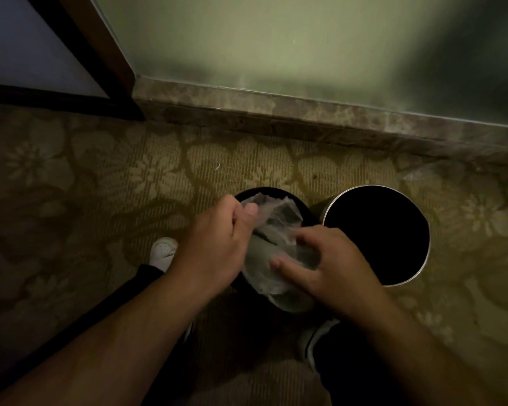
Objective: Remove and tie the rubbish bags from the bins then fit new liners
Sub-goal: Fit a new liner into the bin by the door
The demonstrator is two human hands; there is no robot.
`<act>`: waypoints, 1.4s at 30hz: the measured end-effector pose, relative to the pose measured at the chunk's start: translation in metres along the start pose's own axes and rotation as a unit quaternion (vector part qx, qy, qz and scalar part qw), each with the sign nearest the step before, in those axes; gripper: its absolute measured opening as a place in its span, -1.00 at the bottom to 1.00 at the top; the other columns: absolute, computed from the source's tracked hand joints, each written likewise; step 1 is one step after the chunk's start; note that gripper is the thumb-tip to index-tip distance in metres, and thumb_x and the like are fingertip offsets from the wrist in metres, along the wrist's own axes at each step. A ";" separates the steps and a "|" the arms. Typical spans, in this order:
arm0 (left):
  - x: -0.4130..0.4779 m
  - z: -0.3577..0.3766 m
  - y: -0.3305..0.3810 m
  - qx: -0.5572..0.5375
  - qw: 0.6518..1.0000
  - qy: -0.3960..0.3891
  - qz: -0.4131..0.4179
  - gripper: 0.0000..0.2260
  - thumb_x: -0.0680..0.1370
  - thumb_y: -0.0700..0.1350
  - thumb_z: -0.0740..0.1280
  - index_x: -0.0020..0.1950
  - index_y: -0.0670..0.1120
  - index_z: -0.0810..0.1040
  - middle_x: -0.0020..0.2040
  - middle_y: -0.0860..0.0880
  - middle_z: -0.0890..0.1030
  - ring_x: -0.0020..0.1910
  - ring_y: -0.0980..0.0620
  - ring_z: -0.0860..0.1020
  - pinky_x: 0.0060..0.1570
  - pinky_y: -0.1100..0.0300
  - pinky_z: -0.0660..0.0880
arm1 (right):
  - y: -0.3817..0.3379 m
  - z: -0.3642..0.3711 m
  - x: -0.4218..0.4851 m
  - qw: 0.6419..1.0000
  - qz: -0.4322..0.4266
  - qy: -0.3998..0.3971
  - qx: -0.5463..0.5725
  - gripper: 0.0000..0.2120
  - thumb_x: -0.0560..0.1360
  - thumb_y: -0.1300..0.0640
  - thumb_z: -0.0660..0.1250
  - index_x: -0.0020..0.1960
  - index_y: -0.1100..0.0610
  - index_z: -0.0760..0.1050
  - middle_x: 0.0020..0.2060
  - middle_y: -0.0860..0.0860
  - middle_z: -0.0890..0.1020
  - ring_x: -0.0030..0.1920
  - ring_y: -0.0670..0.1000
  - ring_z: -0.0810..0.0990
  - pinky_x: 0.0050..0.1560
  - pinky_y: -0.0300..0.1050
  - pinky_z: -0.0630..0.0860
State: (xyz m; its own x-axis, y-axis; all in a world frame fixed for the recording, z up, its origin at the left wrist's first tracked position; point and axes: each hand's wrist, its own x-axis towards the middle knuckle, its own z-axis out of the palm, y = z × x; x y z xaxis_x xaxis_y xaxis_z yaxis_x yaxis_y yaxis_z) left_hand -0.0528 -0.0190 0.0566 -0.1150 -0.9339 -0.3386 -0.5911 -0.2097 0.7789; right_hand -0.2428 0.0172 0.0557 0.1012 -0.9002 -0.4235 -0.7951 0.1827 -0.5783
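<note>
Two round dark bins stand side by side on the carpet. The left bin is mostly covered by my hands and by a thin clear plastic bag bunched over its mouth. My left hand pinches the bag's upper edge between thumb and fingers. My right hand grips the bag's lower right part, fingers curled into the plastic. The right bin has a pale rim and a black inside with no bag visible in it.
A stone skirting runs along the green wall behind the bins. A dark wooden door frame stands at the upper left. My white shoe is left of the left bin, the other shoe below it. Patterned carpet lies around.
</note>
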 end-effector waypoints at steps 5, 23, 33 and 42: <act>0.000 -0.006 -0.010 0.085 0.995 -0.044 0.007 -0.74 0.48 0.10 0.43 -0.10 0.09 0.35 -0.13 0.09 0.50 -0.15 0.11 0.51 -0.22 0.09 0.48 | 0.008 0.000 0.006 0.993 0.070 0.093 -0.036 -0.84 0.50 -0.02 0.29 -0.21 -0.02 0.57 -0.26 -0.06 0.59 -0.13 0.07 0.57 -0.12 -0.02 0.45; -0.006 -0.006 0.017 0.073 0.959 0.042 0.271 -0.87 0.53 0.06 0.33 -0.02 0.04 0.47 -0.17 0.16 0.47 -0.25 0.17 0.45 -0.32 0.25 0.45 | 0.008 -0.001 0.009 0.979 0.117 0.135 0.103 -0.80 0.55 0.06 0.38 -0.24 0.03 0.59 -0.46 -0.13 0.57 -0.38 -0.29 0.53 -0.41 -0.41 0.34; -0.003 0.005 -0.017 0.189 0.949 -0.242 0.073 -0.54 0.54 0.24 -0.03 0.24 0.20 0.55 0.38 0.17 0.39 0.38 0.15 0.32 0.38 -0.02 0.31 | -0.003 -0.006 0.005 0.960 0.074 -0.028 0.268 -0.70 0.66 0.07 0.20 -0.08 0.04 0.69 -0.11 -0.05 0.73 -0.04 -0.08 0.68 0.05 -0.06 0.55; -0.012 0.015 -0.014 0.237 0.923 -0.302 0.030 -0.49 0.62 0.26 -0.07 -0.23 -0.04 0.46 -0.13 -0.04 0.63 -0.11 -0.02 0.58 0.03 -0.02 0.50 | 0.007 -0.009 0.008 0.941 0.086 0.077 0.319 -0.76 0.65 0.15 0.23 -0.08 -0.04 0.61 -0.20 -0.01 0.71 -0.15 0.02 0.70 -0.13 0.00 0.61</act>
State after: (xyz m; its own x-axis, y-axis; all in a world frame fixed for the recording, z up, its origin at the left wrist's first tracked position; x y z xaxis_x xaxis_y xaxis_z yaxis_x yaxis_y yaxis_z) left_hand -0.0548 -0.0011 0.0419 -0.4985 -0.5772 -0.6467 -0.8354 0.1208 0.5361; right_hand -0.2530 0.0073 0.0550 -0.1229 -0.8731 -0.4717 -0.2661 0.4869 -0.8319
